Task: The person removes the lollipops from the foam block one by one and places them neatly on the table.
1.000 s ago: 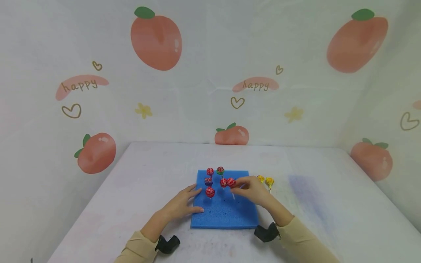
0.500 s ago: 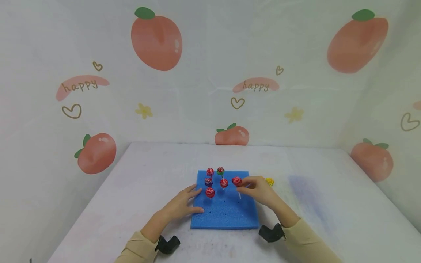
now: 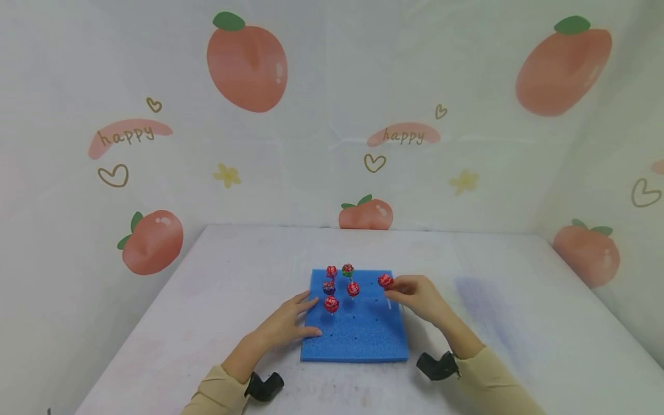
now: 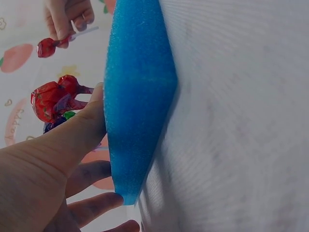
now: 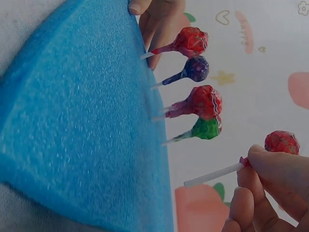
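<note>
In the head view a blue foam board [image 3: 358, 346] lies on the table. My right hand [image 3: 422, 297] pinches a red-wrapped lollipop [image 3: 385, 280] just below its candy, over the board's right part. The white stick [image 5: 212, 175] is bare to its end in the right wrist view, apart from the foam. My left hand [image 3: 282, 325] rests at the board's left edge, thumb and fingers spread and touching the foam. Several lollipops stand upright in the board: red ones [image 3: 331, 304], a dark blue one [image 3: 329, 287] and a green-and-red one [image 3: 348, 270].
Small dark holes dot the front and right part of the foam. The white table [image 3: 249, 253] extends on all sides of the board. A cloth with printed fruit [image 3: 365, 213] hangs behind it. A black wrist device [image 3: 266, 386] sits at each cuff.
My right hand has moved to the right with the red lollipop, away from the red lollipop beside it. The yellow lollipops right of the board are now hidden behind this hand. My left hand stays put.
</note>
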Demonstrator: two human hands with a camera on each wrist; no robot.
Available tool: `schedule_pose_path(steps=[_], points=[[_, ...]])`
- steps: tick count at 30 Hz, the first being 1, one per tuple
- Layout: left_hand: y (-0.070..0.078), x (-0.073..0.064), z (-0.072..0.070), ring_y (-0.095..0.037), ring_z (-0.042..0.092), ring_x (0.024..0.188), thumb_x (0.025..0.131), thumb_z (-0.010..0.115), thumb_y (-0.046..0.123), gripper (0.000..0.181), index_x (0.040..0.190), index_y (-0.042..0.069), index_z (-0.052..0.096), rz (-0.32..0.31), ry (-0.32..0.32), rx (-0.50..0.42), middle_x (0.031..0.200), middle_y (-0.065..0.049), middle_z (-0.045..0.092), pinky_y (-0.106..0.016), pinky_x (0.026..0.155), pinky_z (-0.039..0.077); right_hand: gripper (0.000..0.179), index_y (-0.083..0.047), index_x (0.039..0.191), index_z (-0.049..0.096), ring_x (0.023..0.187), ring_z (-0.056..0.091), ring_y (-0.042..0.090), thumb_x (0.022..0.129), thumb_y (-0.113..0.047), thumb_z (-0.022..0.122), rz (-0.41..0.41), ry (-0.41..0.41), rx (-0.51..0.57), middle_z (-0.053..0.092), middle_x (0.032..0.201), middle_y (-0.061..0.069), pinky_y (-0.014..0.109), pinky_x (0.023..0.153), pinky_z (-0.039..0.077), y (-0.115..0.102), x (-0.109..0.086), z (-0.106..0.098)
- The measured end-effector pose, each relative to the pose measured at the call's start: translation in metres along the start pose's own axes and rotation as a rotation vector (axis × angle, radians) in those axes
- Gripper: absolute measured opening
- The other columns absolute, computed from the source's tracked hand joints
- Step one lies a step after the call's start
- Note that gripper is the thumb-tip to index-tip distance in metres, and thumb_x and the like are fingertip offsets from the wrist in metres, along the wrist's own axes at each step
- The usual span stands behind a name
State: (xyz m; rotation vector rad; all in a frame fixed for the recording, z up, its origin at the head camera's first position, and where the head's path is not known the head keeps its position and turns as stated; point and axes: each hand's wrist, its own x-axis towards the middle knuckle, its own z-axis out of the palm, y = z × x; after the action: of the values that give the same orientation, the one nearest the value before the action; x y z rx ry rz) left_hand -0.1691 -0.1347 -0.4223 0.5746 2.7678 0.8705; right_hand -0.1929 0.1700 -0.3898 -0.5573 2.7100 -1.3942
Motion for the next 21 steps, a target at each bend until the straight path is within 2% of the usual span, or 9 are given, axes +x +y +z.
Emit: schedule_pose_path(steps=[12, 21], points=[[-0.001, 0.0, 0.001, -0.043, 0.031, 0.137, 0.078, 0.072, 0.038, 0.074, 0.139, 0.006, 0.044, 0.004, 0.0, -0.004, 0.149, -0.021, 0.033, -0.059, 0.107, 0.032, 0.025, 0.003, 0.101, 0.068, 0.076, 0.059, 0.015, 0.087, -0.018, 0.066, 0.042, 0.03, -0.017, 0.069, 0.095, 0.014, 0.022, 0.061, 0.051, 0.006, -0.005, -0.011], [-0.001, 0.0, 0.0, -0.043, 0.031, 0.137, 0.079, 0.072, 0.038, 0.074, 0.139, 0.005, 0.044, 0.007, -0.001, -0.003, 0.149, -0.021, 0.032, -0.058, 0.107, 0.032, 0.025, 0.002, 0.104, 0.068, 0.077, 0.059, 0.015, 0.088, -0.017, 0.065, 0.072, 0.046, -0.021, 0.07, 0.098, 0.016, 0.024, 0.061, 0.051, 0.014, -0.008, -0.019]])
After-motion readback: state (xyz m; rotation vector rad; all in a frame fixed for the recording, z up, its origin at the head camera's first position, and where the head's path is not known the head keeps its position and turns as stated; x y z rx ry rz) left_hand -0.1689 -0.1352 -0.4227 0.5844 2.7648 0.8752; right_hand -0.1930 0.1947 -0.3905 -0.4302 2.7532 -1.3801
